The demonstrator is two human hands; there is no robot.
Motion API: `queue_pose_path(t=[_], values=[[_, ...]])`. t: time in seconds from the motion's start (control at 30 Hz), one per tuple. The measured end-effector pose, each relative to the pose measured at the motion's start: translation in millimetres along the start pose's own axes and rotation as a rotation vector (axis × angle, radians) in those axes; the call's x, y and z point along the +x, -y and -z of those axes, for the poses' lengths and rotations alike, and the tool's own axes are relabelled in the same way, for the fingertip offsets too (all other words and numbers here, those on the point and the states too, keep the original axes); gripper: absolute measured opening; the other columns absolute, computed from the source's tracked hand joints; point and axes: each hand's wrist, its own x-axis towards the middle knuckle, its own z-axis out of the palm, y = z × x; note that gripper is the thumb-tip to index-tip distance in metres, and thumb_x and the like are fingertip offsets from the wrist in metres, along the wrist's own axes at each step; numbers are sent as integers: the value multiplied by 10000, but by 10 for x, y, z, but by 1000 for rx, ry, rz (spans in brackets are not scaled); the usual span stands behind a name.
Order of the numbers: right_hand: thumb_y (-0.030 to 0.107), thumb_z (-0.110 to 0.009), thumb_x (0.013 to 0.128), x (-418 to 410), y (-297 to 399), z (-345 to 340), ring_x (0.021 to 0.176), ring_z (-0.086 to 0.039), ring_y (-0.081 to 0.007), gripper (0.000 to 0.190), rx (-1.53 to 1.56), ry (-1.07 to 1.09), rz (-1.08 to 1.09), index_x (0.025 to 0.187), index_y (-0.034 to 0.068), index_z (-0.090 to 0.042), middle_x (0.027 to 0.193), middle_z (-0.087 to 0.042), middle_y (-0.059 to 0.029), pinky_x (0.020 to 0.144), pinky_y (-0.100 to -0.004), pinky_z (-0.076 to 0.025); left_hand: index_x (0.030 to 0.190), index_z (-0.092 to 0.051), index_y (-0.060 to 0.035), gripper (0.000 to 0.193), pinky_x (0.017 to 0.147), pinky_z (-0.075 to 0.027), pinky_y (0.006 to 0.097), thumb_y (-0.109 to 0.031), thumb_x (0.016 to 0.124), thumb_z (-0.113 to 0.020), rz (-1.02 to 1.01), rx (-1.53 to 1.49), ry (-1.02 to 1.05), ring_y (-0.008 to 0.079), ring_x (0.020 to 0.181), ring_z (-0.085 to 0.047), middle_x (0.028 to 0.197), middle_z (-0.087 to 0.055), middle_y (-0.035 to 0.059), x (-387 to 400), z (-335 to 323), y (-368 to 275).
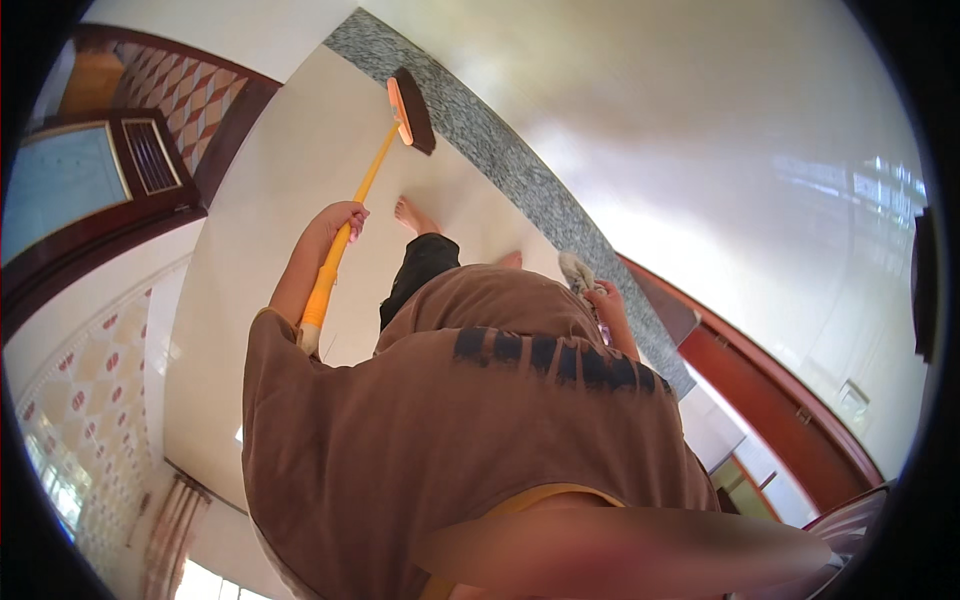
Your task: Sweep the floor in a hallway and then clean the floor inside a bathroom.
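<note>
My left hand (346,220) is closed around the yellow handle of a broom (370,176). The upper end of the handle passes back under my left arm. At its far end, the orange broom head (400,112) with dark bristles (416,111) lies at the edge of a grey speckled stone strip (480,150) in the pale floor. On the other side of my body, my right hand (609,301) grips a crumpled greyish cloth (576,271). Part of the cloth is hidden behind my fingers.
My bare foot (415,216) stands on the pale floor (300,135) between the broom and the stone strip. A dark wood-framed door (150,165) is at the left. Reddish-brown woodwork (757,420) runs along the lower right, and a curtain (174,529) hangs at the lower left.
</note>
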Motion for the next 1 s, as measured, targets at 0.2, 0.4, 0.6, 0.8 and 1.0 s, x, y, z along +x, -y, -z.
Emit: queue_pose_path(t=[0.2, 0.4, 0.6, 0.8, 1.0], values=[[168, -617, 586, 139, 489, -450, 694, -539, -154, 425, -18, 120, 91, 955, -10, -504, 784, -565, -104, 617, -259, -432, 531, -343, -130, 240, 287, -303, 150, -101, 733, -469, -103, -308, 241, 28, 307, -326, 427, -374, -56, -237, 62, -178], [231, -622, 568, 469, 901, -544, 746, -553, -209, 444, -526, 86, 197, 940, 8, -527, 820, -575, -141, 680, -290, -431, 552, -349, -124, 223, 295, -316, 132, -108, 741, -466, -114, -390, 282, 10, 321, -349, 433, -380, -68, 69, -34, -642], [279, -613, 572, 994, 1339, -507, 780, -557, -222, 436, -632, 92, 199, 932, 41, -553, 838, -577, -151, 703, -303, -432, 536, -346, -124, 237, 298, -328, 150, -107, 741, -461, -149, -587, 293, 20, 314, -353, 416, -369, -64, 4, 323, -677], [263, -588, 573, 1675, 1997, -460, 794, -554, -219, 433, -767, 160, 220, 943, 39, -549, 859, -576, -145, 709, -303, -431, 539, -338, -126, 238, 281, -324, 145, -90, 739, -462, -139, -644, 115, 9, 313, -341, 416, -356, -70, -179, 79, -802], [226, -567, 577, 1856, 2456, -563, 832, -542, -233, 435, -826, 289, 227, 965, 30, -534, 894, -565, -156, 732, -304, -417, 533, -335, -122, 241, 286, -325, 148, -86, 741, -451, -291, -719, 329, 20, 313, -345, 427, -357, -64, -147, -29, -1523]])
